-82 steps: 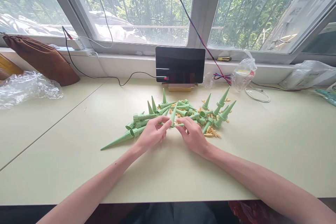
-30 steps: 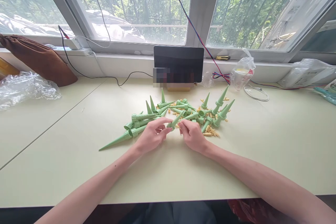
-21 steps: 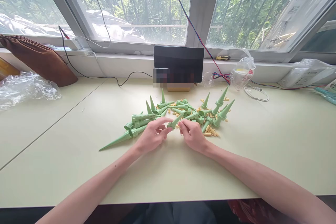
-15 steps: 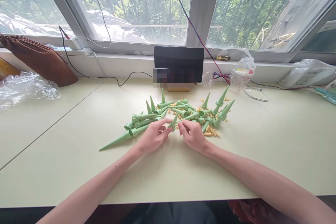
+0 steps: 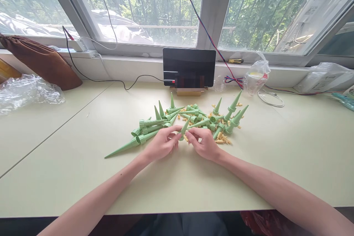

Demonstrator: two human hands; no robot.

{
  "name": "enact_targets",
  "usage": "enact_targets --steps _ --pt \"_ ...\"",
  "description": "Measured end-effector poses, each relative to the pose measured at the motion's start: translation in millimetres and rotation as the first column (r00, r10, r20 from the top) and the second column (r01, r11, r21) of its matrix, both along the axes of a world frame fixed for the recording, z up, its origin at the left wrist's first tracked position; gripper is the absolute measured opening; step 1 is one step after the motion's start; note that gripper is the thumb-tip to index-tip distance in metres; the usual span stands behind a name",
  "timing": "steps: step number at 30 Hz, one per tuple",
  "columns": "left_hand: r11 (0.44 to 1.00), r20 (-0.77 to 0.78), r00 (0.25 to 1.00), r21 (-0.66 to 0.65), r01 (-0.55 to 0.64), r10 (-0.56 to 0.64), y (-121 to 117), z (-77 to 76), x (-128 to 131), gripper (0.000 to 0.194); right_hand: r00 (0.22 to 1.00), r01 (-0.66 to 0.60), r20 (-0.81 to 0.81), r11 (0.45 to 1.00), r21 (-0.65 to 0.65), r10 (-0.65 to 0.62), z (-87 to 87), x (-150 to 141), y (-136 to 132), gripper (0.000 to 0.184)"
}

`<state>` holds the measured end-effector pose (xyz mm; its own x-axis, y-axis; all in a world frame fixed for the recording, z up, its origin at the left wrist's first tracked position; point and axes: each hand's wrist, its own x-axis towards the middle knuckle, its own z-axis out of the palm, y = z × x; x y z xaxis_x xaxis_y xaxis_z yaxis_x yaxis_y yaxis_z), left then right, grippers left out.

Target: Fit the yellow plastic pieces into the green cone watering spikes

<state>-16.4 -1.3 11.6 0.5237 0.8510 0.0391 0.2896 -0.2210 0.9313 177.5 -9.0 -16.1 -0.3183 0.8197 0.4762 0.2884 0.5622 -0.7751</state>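
Observation:
My left hand [image 5: 163,143] is closed around a green plastic cone-shaped spike [image 5: 185,127], its tip pointing up and slightly right. At the spike's lower right, my right hand [image 5: 204,142] pinches a small yellow plastic peg [image 5: 186,138] between thumb and fingers. The peg lies against or very near the spike's collar; whether it is seated there I cannot tell. Behind both hands lies a pile of similar green spikes [image 5: 151,129], some standing on their collars. Loose yellow pegs [image 5: 224,139] are heaped beside my right hand.
A black tablet [image 5: 189,67] stands on a small stand at the back. Crumpled clear plastic [image 5: 30,92] and a brown bag [image 5: 41,61] lie at the left. A wrapped roll [image 5: 256,77] and a coiled white cable [image 5: 271,99] sit back right. The table's front edge is near me.
The yellow peg at my right fingertips now shows more clearly, angled down beside the spike. The held spike has shifted slightly right and up; my arms have hardly moved.

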Motion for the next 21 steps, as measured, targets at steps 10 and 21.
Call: enact_targets --steps 10,21 --pt "0.996 0.0 1.0 -0.083 0.005 -0.005 -1.7 6.6 0.2 0.039 0.998 -0.045 -0.041 0.999 -0.027 0.044 -2.4 1.5 2.3 0.022" --pt "0.98 0.073 0.997 -0.198 0.033 -0.019 0.3 8.0 -1.2 0.043 1.0 -0.02 -0.015 1.0 -0.013 0.02 -4.9 1.2 2.0 0.022"
